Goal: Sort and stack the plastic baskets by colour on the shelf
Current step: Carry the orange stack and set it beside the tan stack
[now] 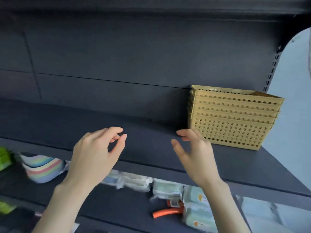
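A nested stack of several yellow perforated plastic baskets (234,118) stands at the right end of the dark shelf (84,125). My right hand (195,155) hovers just left of the stack's lower left corner, fingers relaxed and spread, holding nothing. My left hand (96,153) hangs over the shelf's front edge further left, fingers loosely curled, also holding nothing. No baskets of another colour are in view.
On the lower shelf lie pastel striped bowls (43,169), several wrapped packets (131,180), an orange hose piece (166,213) and green packs (5,158) at the far left. The shelf's perforated upright (272,68) and a pale wall stand at the right.
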`<state>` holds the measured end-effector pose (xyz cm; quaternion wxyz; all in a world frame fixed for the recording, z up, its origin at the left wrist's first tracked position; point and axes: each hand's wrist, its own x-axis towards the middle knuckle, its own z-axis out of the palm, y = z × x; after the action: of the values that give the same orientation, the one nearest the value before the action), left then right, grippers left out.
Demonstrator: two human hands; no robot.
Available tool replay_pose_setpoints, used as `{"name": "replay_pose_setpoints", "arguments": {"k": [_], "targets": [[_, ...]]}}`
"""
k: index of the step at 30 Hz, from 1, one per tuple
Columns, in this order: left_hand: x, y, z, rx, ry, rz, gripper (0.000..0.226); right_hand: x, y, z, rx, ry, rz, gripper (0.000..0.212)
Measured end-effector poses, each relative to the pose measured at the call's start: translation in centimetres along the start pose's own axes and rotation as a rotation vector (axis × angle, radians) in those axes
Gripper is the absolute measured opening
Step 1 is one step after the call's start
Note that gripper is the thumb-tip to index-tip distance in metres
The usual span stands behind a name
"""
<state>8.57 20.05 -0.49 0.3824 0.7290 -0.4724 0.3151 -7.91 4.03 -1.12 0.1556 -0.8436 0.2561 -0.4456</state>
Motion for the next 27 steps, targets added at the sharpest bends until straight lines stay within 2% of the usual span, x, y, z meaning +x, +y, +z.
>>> {"name": "replay_pose_setpoints", "arguments": {"k": [4,9,14,21,27], "targets": [[-6.2,-9.5,-7.9,0.119,-0.068,-0.067,0.036,-4.2,-8.5,9.4,0.091,-0.094,0.010,0.023],[-10.1,-19.6,-15.9,0.225,-0.065,-0.151,0.033,-6.5,-19.0,18.9,0.178,-0.262,-0.072,0.027],[-9.5,-28.5,-21.7,0.298,-0.034,-0.216,0.037,-4.5,-27.8,26.0,0.261,-0.270,-0.143,0.026],[-6.8,-41.9,-26.3,0.342,0.012,-0.317,0.048,0.2,-37.8,38.6,0.409,-0.251,-0.213,0.026],[-3.2,-55.4,-29.7,0.409,-0.041,-0.381,0.049,6.0,-46.2,50.4,0.484,-0.314,-0.224,0.038]]}}
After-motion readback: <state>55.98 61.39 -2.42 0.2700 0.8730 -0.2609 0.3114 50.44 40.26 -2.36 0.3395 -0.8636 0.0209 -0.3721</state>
